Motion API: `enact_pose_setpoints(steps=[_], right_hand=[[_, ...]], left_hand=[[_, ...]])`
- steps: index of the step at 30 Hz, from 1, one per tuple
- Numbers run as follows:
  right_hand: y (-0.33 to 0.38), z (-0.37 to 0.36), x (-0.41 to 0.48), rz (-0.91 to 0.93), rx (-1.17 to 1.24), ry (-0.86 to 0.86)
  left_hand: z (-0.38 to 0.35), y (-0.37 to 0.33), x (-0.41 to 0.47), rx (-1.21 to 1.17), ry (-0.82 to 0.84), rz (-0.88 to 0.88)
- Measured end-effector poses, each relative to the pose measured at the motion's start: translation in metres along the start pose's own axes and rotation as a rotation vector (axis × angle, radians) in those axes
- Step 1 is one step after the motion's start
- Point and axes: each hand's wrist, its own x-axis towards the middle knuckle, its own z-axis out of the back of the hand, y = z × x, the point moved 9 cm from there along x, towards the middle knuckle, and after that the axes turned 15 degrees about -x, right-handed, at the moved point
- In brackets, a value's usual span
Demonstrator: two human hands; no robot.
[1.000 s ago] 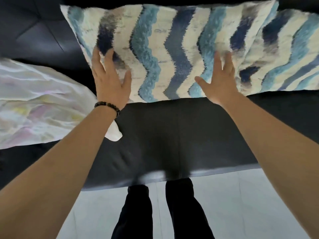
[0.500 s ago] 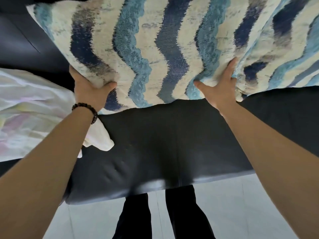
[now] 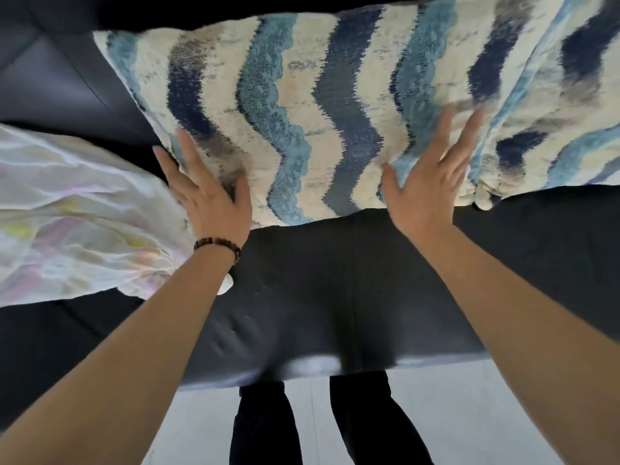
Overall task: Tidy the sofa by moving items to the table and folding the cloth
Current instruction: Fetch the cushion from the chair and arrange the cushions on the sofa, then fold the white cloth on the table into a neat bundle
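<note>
1. The nearer tufted cushion with wavy bands of cream, light blue and navy (image 3: 302, 112) leans against the back of the dark leather sofa (image 3: 335, 297), its lower edge on the seat. Its pile looks shaggy, with grey smudges between the bands.
2. The left hand (image 3: 211, 196) lies flat on the cushion's lower left corner. The fingers are straight and spread, and the thumb rests on the fabric; they grasp nothing.
3. The right hand (image 3: 426, 193) lies on the cushion's lower right part. Its fingers are also straight and released, with the thumb held out to the side. The fingertips are blurred.
4. A crumpled white cloth with faint pink and yellow patches (image 3: 73, 223) lies on the seat to the left. It sits just beside the left hand, and its near edge passes under the left forearm.
5. A second cushion of the same wavy pattern (image 3: 553, 112) stands to the right of the first. Their edges meet or overlap by the right hand; which one cannot be told.
6. A dark beaded bracelet (image 3: 218, 246) circles the left wrist.
7. The sofa's padded backrest (image 3: 50, 78) shows at upper left, beside the first cushion.
8. Below the seat's front edge lies a pale tiled floor (image 3: 469, 414), where the person's legs in black trousers (image 3: 265, 427) stand close to the sofa.
</note>
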Motion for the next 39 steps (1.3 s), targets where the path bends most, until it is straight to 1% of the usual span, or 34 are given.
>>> enact_pose_setpoints(steps=[1,2,3,4,5,7,9,11,13,14,18,20,21,23,25,26,28,29,30,31,32,34,36,37,39], right_hand=[[0.021,0.008,-0.006,0.138,-0.039,-0.090],[0.040,0.011,-0.008,0.266,-0.095,-0.134],[0.056,0.010,-0.006,0.354,-0.154,-0.136],[0.067,0.005,-0.002,0.395,-0.204,-0.107],[0.073,0.000,0.004,0.396,-0.239,-0.071],[0.077,-0.006,0.009,0.343,-0.255,-0.044],[0.082,-0.007,0.001,0.279,-0.221,-0.069],[0.093,-0.012,-0.015,0.203,-0.143,-0.065],[0.119,-0.022,-0.036,0.183,-0.075,-0.021],[0.138,-0.028,-0.049,0.217,-0.066,-0.012],[0.247,-0.059,-0.112,0.510,-0.095,-0.019],[0.309,-0.078,-0.146,0.623,-0.056,-0.004],[0.338,-0.087,-0.162,0.663,-0.024,0.011],[0.393,-0.105,-0.191,0.709,0.054,0.068],[0.439,-0.130,-0.217,0.730,0.114,0.168],[0.456,-0.145,-0.229,0.735,0.137,0.247],[0.473,-0.177,-0.254,0.740,0.133,0.420],[0.473,-0.187,-0.264,0.749,0.089,0.442],[0.469,-0.192,-0.270,0.752,0.033,0.433],[0.462,-0.194,-0.275,0.735,0.024,0.439],[0.453,-0.196,-0.280,0.710,0.049,0.493],[0.435,-0.198,-0.290,0.689,0.078,0.609],[0.412,-0.193,-0.296,0.706,0.052,0.664],[0.398,-0.189,-0.296,0.702,0.043,0.681],[0.364,-0.185,-0.294,0.675,0.006,0.703]], left_hand=[[0.002,-0.008,-0.001,0.071,0.011,-0.115],[0.001,-0.012,0.001,0.150,0.049,-0.212],[-0.002,-0.012,0.007,0.220,0.095,-0.277],[-0.005,-0.010,0.013,0.273,0.140,-0.305],[-0.007,-0.006,0.019,0.308,0.174,-0.306],[-0.005,0.001,0.026,0.338,0.214,-0.314],[0.001,0.006,0.023,0.369,0.242,-0.360],[0.017,0.021,0.020,0.397,0.256,-0.354],[0.045,0.055,0.022,0.414,0.253,-0.274],[0.064,0.077,0.024,0.424,0.250,-0.223],[0.159,0.183,0.031,0.553,0.249,-0.060],[0.213,0.237,0.035,0.650,0.253,0.007],[0.239,0.264,0.035,0.688,0.256,0.060],[0.285,0.319,0.025,0.717,0.291,0.246],[0.316,0.364,0.000,0.580,0.348,0.480],[0.323,0.375,-0.015,0.491,0.341,0.535],[0.329,0.374,-0.034,0.434,0.233,0.459],[0.330,0.370,-0.037,0.444,0.174,0.410],[0.328,0.367,-0.039,0.470,0.148,0.372],[0.323,0.364,-0.039,0.509,0.156,0.328],[0.319,0.359,-0.038,0.544,0.173,0.275],[0.316,0.349,-0.037,0.541,0.169,0.179],[0.308,0.327,-0.044,0.547,0.169,0.003],[0.300,0.314,-0.050,0.556,0.187,-0.075],[0.275,0.299,-0.068,0.535,0.304,-0.152]])
